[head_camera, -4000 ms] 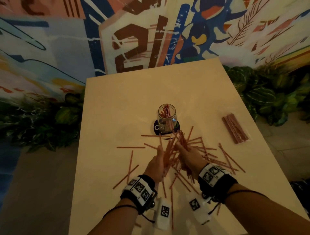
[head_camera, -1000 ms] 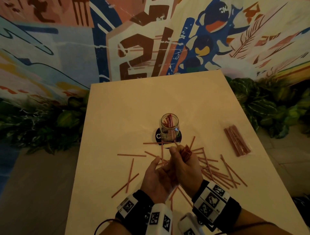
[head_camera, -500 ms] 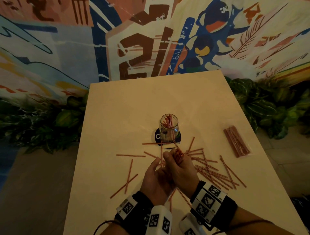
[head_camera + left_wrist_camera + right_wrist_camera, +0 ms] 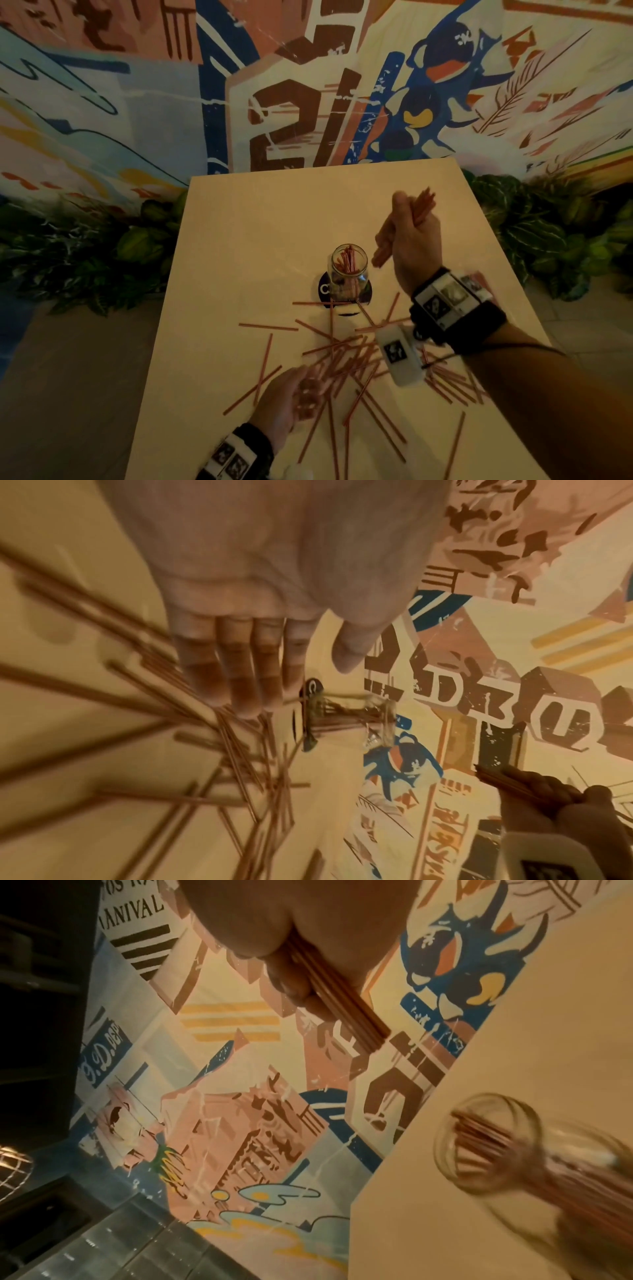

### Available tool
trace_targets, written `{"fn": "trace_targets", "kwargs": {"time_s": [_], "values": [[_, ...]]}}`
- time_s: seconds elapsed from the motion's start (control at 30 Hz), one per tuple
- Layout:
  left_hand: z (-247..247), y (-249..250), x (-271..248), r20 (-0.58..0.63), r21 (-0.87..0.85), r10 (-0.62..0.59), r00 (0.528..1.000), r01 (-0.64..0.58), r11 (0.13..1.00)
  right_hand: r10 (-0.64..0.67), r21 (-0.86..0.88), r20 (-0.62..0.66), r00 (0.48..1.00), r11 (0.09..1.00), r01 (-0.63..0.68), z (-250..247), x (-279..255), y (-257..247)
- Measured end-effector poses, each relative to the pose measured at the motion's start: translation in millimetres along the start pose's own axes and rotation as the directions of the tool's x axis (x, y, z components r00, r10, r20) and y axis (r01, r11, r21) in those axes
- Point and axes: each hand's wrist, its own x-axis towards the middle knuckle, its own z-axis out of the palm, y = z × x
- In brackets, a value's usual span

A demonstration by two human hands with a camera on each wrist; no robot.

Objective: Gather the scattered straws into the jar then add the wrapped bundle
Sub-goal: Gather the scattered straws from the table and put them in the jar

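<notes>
A glass jar (image 4: 347, 270) with several red straws stands upright on a dark coaster (image 4: 323, 289) mid-table. My right hand (image 4: 411, 236) is raised beside and above the jar's right side, gripping a bunch of straws (image 4: 422, 205) that sticks out both ends of the fist; the same bunch (image 4: 342, 1010) shows in the right wrist view, with the jar (image 4: 479, 1139) below. My left hand (image 4: 291, 397) hovers low over the scattered straws (image 4: 359, 363), fingers (image 4: 240, 669) straight and holding nothing. The wrapped bundle is hidden behind my right wrist.
The pale table (image 4: 257, 222) ends at a painted mural wall (image 4: 308, 85) at the back. Leafy plants (image 4: 85, 253) line both sides below the table edges. Loose straws spread across the near half of the table, some near the front edge.
Both hands were together over the pile holding the bunch. My right hand has lifted the bunch up beside the jar, and my left hand has dropped back to the scattered straws, empty.
</notes>
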Motion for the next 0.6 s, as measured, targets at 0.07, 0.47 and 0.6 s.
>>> {"fn": "trace_targets", "kwargs": {"time_s": [0.07,0.47,0.6], "values": [[-14.3,-4.6,0.0,-0.062,0.015,0.004,0.998,-0.003,1.0,-0.022,0.0,-0.015,1.0,1.0,0.022,7.3,20.6,-1.1],[-104.6,-40.9,-20.6,-0.353,0.617,0.263,0.898,0.012,0.787,0.111,-0.286,0.016,0.994,0.953,-0.102,31.4,38.6,77.3],[-72.6,-54.6,-7.6,-0.134,0.884,0.363,0.922,-0.054,0.464,0.121,-0.464,-0.056,0.991,0.876,-0.133,21.8,36.4,106.2]]}}
